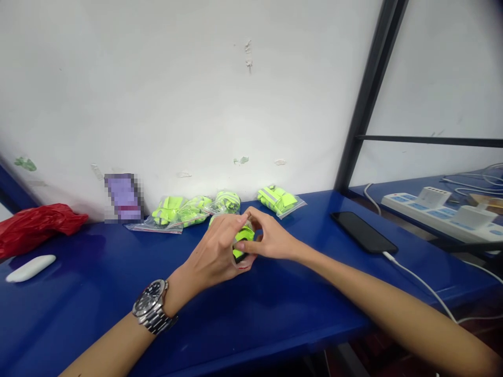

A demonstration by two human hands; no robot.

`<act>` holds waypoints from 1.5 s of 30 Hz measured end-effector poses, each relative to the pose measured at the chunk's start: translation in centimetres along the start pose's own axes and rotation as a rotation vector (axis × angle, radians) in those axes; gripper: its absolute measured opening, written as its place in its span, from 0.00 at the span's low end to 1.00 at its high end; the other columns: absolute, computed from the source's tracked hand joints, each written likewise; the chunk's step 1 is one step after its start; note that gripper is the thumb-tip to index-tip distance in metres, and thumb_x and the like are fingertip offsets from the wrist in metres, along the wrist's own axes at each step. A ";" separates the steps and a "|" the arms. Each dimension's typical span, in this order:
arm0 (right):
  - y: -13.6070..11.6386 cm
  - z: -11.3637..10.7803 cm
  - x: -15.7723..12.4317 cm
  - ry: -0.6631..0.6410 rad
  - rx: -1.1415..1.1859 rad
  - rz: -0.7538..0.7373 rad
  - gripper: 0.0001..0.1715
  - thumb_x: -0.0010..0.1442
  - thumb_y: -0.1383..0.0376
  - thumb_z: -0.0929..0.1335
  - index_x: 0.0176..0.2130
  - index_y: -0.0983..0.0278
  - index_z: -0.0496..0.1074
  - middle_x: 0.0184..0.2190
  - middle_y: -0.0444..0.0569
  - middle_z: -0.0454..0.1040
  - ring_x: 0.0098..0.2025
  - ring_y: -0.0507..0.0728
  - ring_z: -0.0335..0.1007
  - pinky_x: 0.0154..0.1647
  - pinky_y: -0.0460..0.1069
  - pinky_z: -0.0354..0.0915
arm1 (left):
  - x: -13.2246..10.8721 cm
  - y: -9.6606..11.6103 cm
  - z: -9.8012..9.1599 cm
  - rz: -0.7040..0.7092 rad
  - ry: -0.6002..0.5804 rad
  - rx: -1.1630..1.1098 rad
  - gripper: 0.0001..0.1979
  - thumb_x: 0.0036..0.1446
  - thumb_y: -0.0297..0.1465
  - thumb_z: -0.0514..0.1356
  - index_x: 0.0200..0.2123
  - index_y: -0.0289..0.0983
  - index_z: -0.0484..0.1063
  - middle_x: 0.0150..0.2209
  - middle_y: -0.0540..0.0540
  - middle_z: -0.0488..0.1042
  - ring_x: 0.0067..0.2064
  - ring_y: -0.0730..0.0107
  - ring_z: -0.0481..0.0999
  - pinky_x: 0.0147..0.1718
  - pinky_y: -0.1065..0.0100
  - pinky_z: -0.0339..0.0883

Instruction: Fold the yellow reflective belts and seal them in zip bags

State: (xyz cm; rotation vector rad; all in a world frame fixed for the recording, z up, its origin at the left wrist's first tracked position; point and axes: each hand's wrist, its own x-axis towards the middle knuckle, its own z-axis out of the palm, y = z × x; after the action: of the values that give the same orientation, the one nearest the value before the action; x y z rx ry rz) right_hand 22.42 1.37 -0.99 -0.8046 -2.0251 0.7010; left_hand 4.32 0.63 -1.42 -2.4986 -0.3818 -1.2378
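My left hand (220, 246), with a metal watch (151, 303) on its wrist, is wrapped round a folded yellow-green bundle (244, 234) in clear plastic. From the right, my right hand (271, 235) pinches the same bundle with thumb and fingers. Much of the bundle is hidden by my hands. Behind them along the wall lie bagged yellow-green pieces with grey stripes: one at the left (168, 209), one beside it (194, 209), a rolled one (228, 200) and one at the right (277, 199).
On the blue table (275, 314) are a red plastic bag (43, 225), a white rounded object (31, 268) and a black phone (363, 232) on a white cable. Another phone (124, 196) leans on the wall. Power strips (444, 214) lie beyond a dark metal post (363, 99).
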 end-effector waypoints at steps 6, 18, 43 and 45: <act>-0.2 0.7 -0.2 -0.031 -0.131 0.135 0.11 0.44 0.66 0.74 0.29 0.66 0.69 0.24 0.42 0.70 0.26 0.50 0.62 0.26 0.45 0.55 | 0.0 0.4 -0.3 0.084 -0.114 0.059 0.46 0.53 0.20 0.60 0.68 0.39 0.35 0.46 0.35 0.68 0.47 0.56 0.70 0.42 0.50 0.71; -1.3 0.0 -0.2 -0.008 -0.005 0.203 0.24 0.59 0.48 0.66 0.28 0.66 0.70 0.18 0.43 0.69 0.17 0.49 0.61 0.19 0.44 0.51 | 1.1 0.1 -3.9 -0.047 -0.171 0.119 0.18 0.54 0.25 0.63 0.48 0.40 0.65 0.60 0.34 0.55 0.61 0.47 0.61 0.54 0.48 0.66; -4.1 -6.2 1.7 -0.161 -0.408 -0.275 0.14 0.67 0.57 0.62 0.41 0.62 0.72 0.42 0.51 0.65 0.42 0.55 0.64 0.43 0.51 0.63 | 2.9 -5.4 -8.7 -0.469 -0.283 -0.006 0.07 0.62 0.25 0.48 0.38 0.37 0.65 0.38 0.46 0.70 0.37 0.69 0.72 0.35 0.68 0.67; -4.8 -6.1 1.7 -0.185 -0.486 -0.228 0.18 0.68 0.55 0.60 0.40 0.62 0.72 0.40 0.52 0.66 0.43 0.57 0.63 0.43 0.52 0.62 | 3.2 -5.0 -9.0 -0.494 -0.334 -0.014 0.08 0.64 0.30 0.49 0.41 0.37 0.66 0.36 0.46 0.71 0.35 0.69 0.72 0.34 0.68 0.66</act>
State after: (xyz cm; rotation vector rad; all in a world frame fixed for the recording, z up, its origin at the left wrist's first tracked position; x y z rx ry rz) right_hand 25.48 0.67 6.30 -0.7795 -2.4526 0.1531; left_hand -2.11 1.93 7.13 -2.7181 -1.1305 -0.9635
